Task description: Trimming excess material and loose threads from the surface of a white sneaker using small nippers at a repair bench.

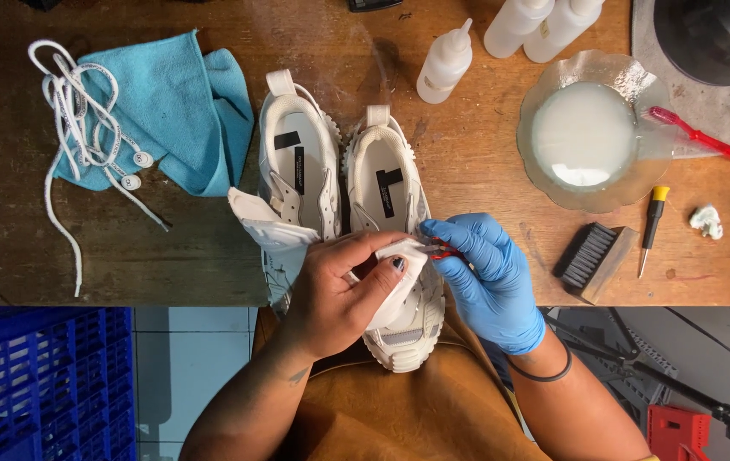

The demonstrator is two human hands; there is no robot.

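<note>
My bare left hand point(339, 286) lies curled over the toe end of the white knit sneaker nearer my right side point(392, 248), thumb and fingers pressing the sneaker's white tongue point(399, 260) flat; the hand is mostly closed around that flap. My right hand point(480, 269), in a blue rubber glove, pinches a small red tool point(442, 251) between thumb and forefinger, its tip touching the tongue just beside my left thumb. I cannot tell what kind of tool it is, since the fingers hide most of it.

This sneaker sits at the near edge of the worn wooden table point(169, 248), its toe hanging over my brown leather apron point(399, 410). Its twin, a second white sneaker point(297, 171), stands touching it on the left, tongue pulled out.

Further left lies a crumpled light-blue cloth point(177, 111) with white laces point(75, 119) heaped over it. On the right side I see a clear scalloped glass dish of milky liquid point(587, 137), a red toothbrush point(702, 137) resting at its rim, a wooden-backed black bristle brush point(591, 256), a slim screwdriver with a yellow-and-black handle point(651, 226) and three white squeeze bottles point(446, 60) at the far edge. A blue plastic crate point(40, 384) stands below the table.
</note>
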